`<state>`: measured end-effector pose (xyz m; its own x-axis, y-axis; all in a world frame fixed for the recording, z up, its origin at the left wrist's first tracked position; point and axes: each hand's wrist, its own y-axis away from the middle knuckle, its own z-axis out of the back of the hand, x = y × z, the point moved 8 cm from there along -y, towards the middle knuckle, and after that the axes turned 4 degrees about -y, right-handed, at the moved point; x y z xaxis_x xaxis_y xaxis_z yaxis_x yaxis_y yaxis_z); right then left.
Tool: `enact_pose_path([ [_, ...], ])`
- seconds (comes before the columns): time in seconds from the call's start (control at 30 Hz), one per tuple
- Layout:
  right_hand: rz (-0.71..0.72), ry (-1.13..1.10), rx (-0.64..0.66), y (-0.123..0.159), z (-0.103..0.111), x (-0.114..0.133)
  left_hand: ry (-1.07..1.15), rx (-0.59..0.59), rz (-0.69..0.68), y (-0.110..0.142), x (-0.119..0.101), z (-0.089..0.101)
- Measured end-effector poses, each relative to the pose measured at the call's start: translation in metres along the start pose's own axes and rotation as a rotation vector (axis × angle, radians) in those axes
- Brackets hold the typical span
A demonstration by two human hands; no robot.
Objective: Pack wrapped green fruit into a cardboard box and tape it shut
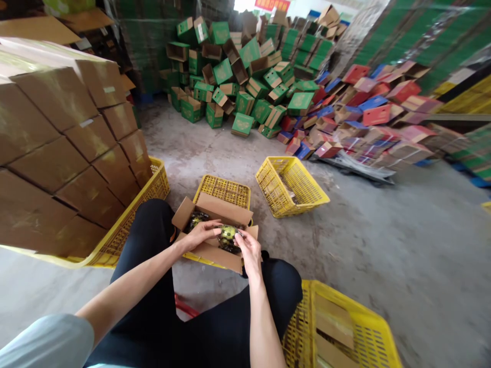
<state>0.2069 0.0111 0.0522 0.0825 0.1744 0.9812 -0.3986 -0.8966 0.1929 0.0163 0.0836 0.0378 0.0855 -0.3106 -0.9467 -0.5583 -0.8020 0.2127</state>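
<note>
Between my two hands is a small yellow-green and black item in shiny clear wrapping [227, 233]; its exact kind is too small to make out. My left hand [201, 233] has its fingertips closed on the item's left end. On the right end, my right hand [249, 246] pinches it between thumb and fingers. Both hands are over an open cardboard box [220, 255] with its flaps folded outward. Similar dark wrapped items [196, 220] lie inside it, partly hidden by my left hand. Under the box is a yellow plastic crate [226, 189].
Stacked closed cartons [57, 148] stand at left in a large yellow crate [161, 176]. Another yellow crate [293, 181] sits ahead, and one holding cardboard [368, 327] is at lower right. Heaps of green boxes [242, 124] and red-and-blue boxes [376, 115] lie behind.
</note>
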Motion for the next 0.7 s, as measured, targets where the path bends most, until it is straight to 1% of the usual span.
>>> enact_pose_path([
  [0.1,-0.001,0.004,-0.014,0.001,0.000,-0.001,-0.037,-0.016,-0.031,0.000,-0.006,0.001],
  [0.2,0.009,0.013,-0.015,0.003,-0.002,0.001,-0.032,-0.017,-0.012,-0.001,-0.006,0.002],
  [0.37,0.017,0.027,-0.015,0.005,-0.003,0.008,-0.041,-0.069,-0.012,0.001,-0.007,0.005],
  [0.57,-0.001,0.063,-0.100,0.008,0.004,0.016,-0.097,-0.075,-0.021,0.003,-0.012,0.000],
  [0.7,-0.010,-0.008,-0.112,0.010,0.005,0.017,-0.115,-0.072,-0.028,0.002,-0.014,-0.002],
])
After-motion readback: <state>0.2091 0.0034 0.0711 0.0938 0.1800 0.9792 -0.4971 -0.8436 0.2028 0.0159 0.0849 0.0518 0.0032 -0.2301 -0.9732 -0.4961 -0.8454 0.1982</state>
